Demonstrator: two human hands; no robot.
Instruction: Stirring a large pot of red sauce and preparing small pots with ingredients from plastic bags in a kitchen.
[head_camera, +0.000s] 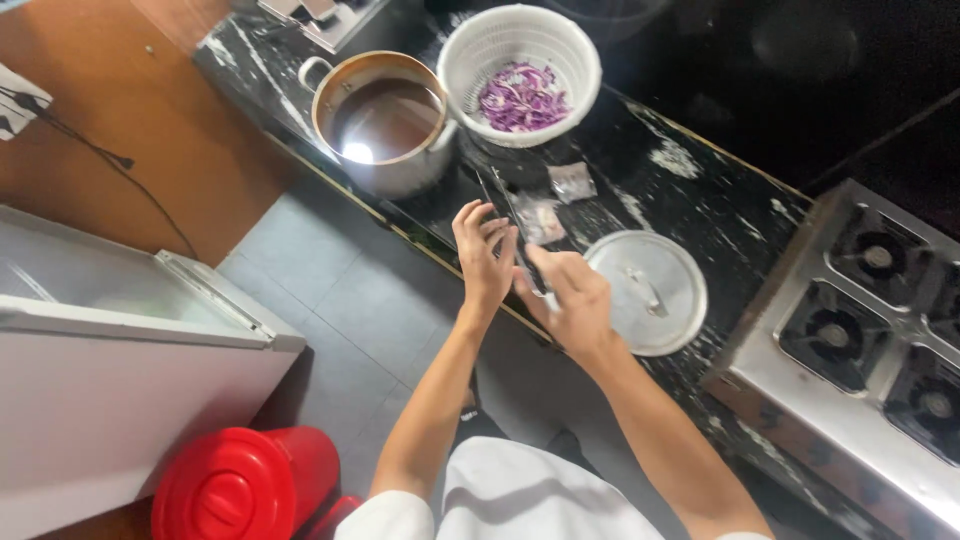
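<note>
Both hands meet at the front edge of the dark, speckled counter (700, 190). The right hand (575, 300) has its grip closed around the handle of a dark, slender tool, probably a knife (510, 225), whose length points away from the body toward the basket. The left hand (484, 255) is raised beside it, fingers spread and loosely curled against the blade side; whether it pinches anything cannot be told, as motion blur hides the contact. Holding the tool over the counter edge rather than over the floor would keep any scrapings on the work surface. A white slotted basket (520, 60) holding shredded purple cabbage (520, 98) stands at the back, touching a metal pot (385, 120) of dark liquid, so the two sit within one reach. The pot's flat lid (645, 290) lies knob-up just beside the right hand, clear of the burners of the stove (860, 330). Two small packets (560, 200) lie between lid and basket. On the floor stand a red bin (245, 485) and a white chest freezer (130, 350).
</note>
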